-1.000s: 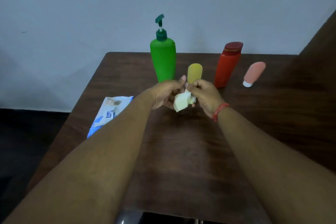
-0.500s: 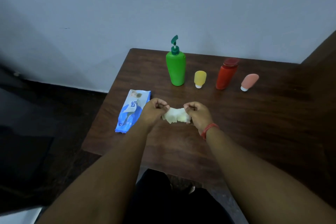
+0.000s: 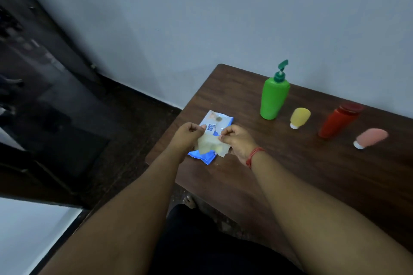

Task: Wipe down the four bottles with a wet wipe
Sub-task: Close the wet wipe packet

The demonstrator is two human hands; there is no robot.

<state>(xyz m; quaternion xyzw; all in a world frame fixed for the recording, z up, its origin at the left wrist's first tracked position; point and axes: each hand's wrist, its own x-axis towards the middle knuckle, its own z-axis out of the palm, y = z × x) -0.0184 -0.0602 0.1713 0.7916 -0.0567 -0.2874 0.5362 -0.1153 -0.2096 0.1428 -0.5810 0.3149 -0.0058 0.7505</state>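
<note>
Wet wipe [image 3: 211, 144] between both hands

Dark brown wood-grain table [image 3: 312, 185]; at its 12 o'clock a bright green pump bottle [image 3: 273, 100] with darker green pump, then clockwise a yellow tube [image 3: 300, 116], red bottle [image 3: 337, 120], pink tube [image 3: 371, 138], both white-capped; at 9 o'clock a blue-and-white pack [image 3: 212, 125] under a pale yellowish wipe [image 3: 211, 146]; red wrist thread [image 3: 253, 156]

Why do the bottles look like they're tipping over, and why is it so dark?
Head view: the wide-angle lens and tilted camera slant the green bottle and red bottle; dim room light dulls everything; the wipe and hands look slightly blurred.
</note>
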